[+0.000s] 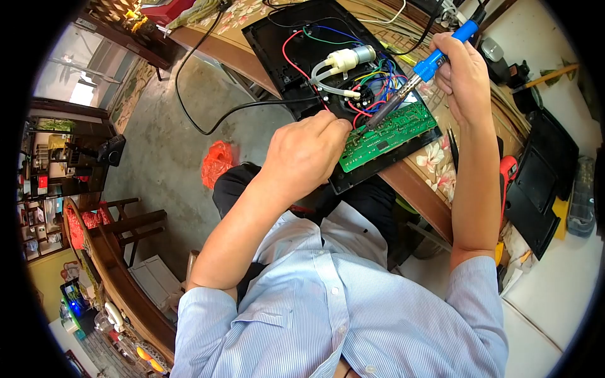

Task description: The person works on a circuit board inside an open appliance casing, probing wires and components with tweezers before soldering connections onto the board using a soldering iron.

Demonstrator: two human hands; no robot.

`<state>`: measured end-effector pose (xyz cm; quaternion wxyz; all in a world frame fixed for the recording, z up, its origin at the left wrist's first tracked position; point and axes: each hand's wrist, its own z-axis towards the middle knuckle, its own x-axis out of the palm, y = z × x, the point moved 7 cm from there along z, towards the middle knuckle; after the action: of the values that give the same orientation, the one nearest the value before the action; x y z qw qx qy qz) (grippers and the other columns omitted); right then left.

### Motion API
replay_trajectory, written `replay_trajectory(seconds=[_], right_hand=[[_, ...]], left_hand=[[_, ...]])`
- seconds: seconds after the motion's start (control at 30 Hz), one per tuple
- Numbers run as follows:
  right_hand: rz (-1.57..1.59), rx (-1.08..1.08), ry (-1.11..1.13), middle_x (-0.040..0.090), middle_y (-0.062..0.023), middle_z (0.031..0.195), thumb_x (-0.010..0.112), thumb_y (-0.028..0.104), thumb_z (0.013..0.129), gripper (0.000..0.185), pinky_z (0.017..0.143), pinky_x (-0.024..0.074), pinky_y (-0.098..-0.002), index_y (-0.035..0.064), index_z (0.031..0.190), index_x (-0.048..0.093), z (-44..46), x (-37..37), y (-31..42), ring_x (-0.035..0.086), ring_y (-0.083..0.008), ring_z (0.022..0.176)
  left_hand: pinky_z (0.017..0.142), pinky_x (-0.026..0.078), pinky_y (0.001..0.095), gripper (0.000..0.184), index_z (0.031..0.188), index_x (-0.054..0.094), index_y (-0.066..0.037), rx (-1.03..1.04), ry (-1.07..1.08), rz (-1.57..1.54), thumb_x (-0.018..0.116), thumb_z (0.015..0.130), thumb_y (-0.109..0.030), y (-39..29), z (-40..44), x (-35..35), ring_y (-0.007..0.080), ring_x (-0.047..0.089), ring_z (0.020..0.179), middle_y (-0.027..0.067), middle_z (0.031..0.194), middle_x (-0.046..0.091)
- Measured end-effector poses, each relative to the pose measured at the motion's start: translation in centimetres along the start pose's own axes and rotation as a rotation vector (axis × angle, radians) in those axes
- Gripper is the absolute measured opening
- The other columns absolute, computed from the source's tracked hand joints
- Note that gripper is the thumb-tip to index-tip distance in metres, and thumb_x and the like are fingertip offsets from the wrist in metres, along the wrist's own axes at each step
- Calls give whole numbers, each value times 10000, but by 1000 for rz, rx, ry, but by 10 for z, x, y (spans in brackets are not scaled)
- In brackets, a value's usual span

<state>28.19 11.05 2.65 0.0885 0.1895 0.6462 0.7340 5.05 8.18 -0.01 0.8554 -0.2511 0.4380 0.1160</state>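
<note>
My right hand (463,75) is wrapped round the blue handle of a soldering iron (435,60). The iron slants down to the left, its tip close to the upper left part of a green circuit board (386,140). At the board's left end, my left hand (307,148) has its fingers pinched together; what they hold, if anything, is hidden. The board lies in an open black casing (277,47). Above it in the casing sit a small pump with a silver motor (351,58), a pale tube (318,79) and several coloured wires (292,60).
The casing rests on a flower-patterned table (432,165), partly over its near edge. A black cable (236,108) loops off to the left. Black plastic parts (535,179) and a red tool (508,167) lie at the right. An orange-red bag (217,164) is on the floor.
</note>
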Motion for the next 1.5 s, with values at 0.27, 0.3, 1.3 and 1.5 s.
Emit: replay_trajectory(seconds=[0.27,0.3,1.3,1.5], right_hand=[[12,-5,-32,446,68,607,610,172,864,136,374,225,-179,38,847,588,1,-1,-1,320,9,431],[4,3,-18,441,70,600,612,173,862,134,375,221,-179,42,841,590,2,1,-3,315,7,428],[-2,-25,-16,427,77,586,601,172,865,133,370,220,-185,45,830,582,0,-1,2,304,9,419],[-9,3,4,442,56,618,577,154,890,121,381,231,-181,43,843,565,0,-3,0,297,6,437]], left_hand=[[583,509,346,143,905,625,-53,7,-7,-10,653,765,-36,0,-1,1,255,627,689,74,809,604],[582,508,346,143,904,625,-54,3,-4,-10,654,765,-38,1,-2,0,256,625,686,74,808,603],[569,499,345,142,899,616,-62,12,-14,-4,656,764,-49,-1,0,0,251,614,669,70,782,584],[564,495,346,145,907,615,-61,21,-14,-1,654,768,-51,-1,1,0,254,609,659,71,781,581]])
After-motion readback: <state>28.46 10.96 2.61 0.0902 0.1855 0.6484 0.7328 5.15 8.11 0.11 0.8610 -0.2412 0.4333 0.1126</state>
